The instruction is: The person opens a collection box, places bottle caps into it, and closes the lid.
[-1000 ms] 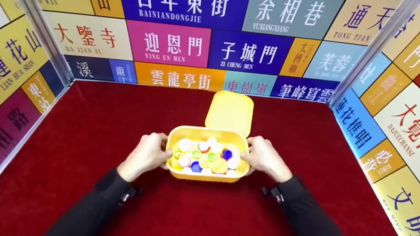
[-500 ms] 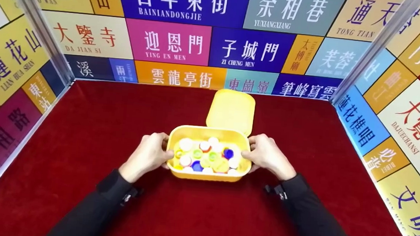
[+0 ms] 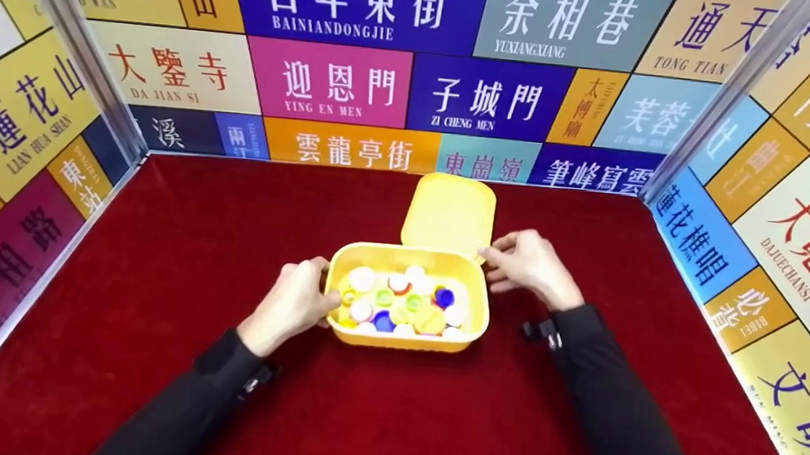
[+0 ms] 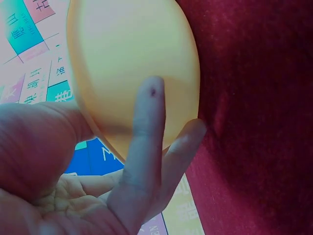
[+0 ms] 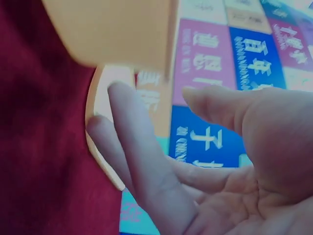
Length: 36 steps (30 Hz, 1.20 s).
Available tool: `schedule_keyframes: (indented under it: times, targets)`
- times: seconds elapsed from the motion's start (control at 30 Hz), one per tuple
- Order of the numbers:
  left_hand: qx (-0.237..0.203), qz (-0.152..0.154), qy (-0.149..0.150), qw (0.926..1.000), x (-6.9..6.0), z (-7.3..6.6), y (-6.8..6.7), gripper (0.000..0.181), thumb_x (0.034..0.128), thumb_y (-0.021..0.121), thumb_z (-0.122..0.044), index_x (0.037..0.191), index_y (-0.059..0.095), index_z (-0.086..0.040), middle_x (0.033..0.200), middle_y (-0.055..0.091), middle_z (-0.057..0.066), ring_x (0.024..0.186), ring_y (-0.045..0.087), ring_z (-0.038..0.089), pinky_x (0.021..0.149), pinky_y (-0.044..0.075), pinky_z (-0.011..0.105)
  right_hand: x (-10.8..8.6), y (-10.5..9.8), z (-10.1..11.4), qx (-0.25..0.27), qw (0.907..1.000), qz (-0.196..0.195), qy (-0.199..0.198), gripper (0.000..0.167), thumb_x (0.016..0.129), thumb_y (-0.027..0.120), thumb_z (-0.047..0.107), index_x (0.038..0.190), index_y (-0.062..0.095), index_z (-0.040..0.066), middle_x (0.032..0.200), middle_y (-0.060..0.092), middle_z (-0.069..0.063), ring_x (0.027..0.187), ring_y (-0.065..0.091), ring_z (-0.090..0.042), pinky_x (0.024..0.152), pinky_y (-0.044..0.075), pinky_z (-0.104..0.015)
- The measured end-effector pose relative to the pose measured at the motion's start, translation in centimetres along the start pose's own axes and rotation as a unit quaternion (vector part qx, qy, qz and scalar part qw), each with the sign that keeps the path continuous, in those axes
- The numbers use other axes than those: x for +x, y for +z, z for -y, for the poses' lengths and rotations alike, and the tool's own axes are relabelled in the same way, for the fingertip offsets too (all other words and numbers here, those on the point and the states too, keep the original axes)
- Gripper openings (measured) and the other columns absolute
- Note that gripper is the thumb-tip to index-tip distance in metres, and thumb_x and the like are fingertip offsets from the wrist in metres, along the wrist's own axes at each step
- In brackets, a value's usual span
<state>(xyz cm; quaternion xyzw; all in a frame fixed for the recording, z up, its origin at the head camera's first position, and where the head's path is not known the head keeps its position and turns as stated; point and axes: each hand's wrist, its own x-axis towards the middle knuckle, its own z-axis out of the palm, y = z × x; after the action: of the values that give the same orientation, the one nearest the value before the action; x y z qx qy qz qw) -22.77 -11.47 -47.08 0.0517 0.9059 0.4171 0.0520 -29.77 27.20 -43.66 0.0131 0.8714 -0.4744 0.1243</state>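
Observation:
A yellow box [image 3: 403, 342] stands in the middle of the head view, holding several bottle caps [image 3: 384, 320] in white, blue, green and yellow. My left hand [image 3: 289, 299] grips its left end, thumb over the rim and fingers against the outer wall, as the left wrist view shows beneath the box [image 4: 132, 54]. Behind the box lies a yellow lid [image 3: 449, 213]. By the lid's near right corner is my right hand [image 3: 533, 266], off the box. In the right wrist view its thumb and fingers are spread apart near the lid [image 5: 100, 100]; contact with the lid cannot be told.
Dark red cloth [image 3: 390, 414] covers the table. Panels with printed signs [image 3: 354, 6] rise at the back and both sides, joined by metal corner posts [image 3: 718, 100].
My right hand has let go of the box's right end and moved up and away toward the lid. My left hand keeps its grip. The view has shifted slightly.

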Motion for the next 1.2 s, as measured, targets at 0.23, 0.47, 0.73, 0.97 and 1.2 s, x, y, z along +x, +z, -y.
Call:
schedule_keyframes:
  times: [0.23,0.47,0.73,0.97,1.2]
  targets:
    - [0.004,-0.001,-0.004,1.0000,0.0,-0.2,0.1,0.052,0.1002,0.073,-0.002,0.150,0.064,0.010,0.115,0.082,0.027,0.069,0.083,0.026,0.057,0.066,0.029,5.1,-1.0,-0.3,-0.053,0.9968,-0.053,0.027,0.075,0.110,0.080,0.034,0.159,0.052,-0.016,0.152,0.062,-0.039,0.079,0.084,-0.021,0.081,0.073,-0.038]
    - [-0.001,0.001,-0.012,0.9999,-0.1,-0.2,0.3,0.051,0.0997,0.076,-0.003,0.148,0.066,0.007,0.114,0.081,0.024,0.071,0.082,0.021,0.058,0.067,0.031,9.0,-0.4,0.0,-0.073,0.9920,-0.064,0.080,0.059,0.103,0.089,0.039,0.124,0.054,-0.003,0.120,0.055,-0.018,0.092,0.083,-0.030,0.082,0.074,-0.044]
    - [0.008,-0.004,0.002,1.0000,0.0,-0.1,0.5,0.049,0.0997,0.076,-0.004,0.146,0.067,0.007,0.109,0.082,0.022,0.065,0.079,0.019,0.056,0.066,0.030,9.7,0.9,1.2,-0.169,0.9814,-0.070,0.056,0.083,0.092,0.101,0.036,0.145,0.058,-0.011,0.144,0.059,-0.032,0.135,0.064,-0.046,0.102,0.071,-0.051]
    - [-0.003,-0.008,0.008,0.9999,0.1,-0.2,0.5,0.051,0.0993,0.076,-0.003,0.148,0.067,0.008,0.115,0.082,0.026,0.073,0.085,0.026,0.057,0.067,0.031,9.9,0.8,0.8,-0.138,0.9839,-0.082,0.079,0.074,0.090,0.103,0.029,0.137,0.061,-0.010,0.133,0.055,-0.028,0.109,0.070,-0.036,0.097,0.072,-0.047]
    - [-0.001,-0.008,0.002,1.0000,-0.2,0.1,0.4,0.048,0.0995,0.076,-0.003,0.146,0.067,0.007,0.112,0.082,0.024,0.073,0.084,0.023,0.057,0.068,0.032,10.7,0.8,0.1,-0.066,0.9882,-0.089,0.105,0.056,0.088,0.104,0.019,0.114,0.059,-0.001,0.093,0.053,-0.008,0.054,0.055,-0.013,0.052,0.051,-0.023]
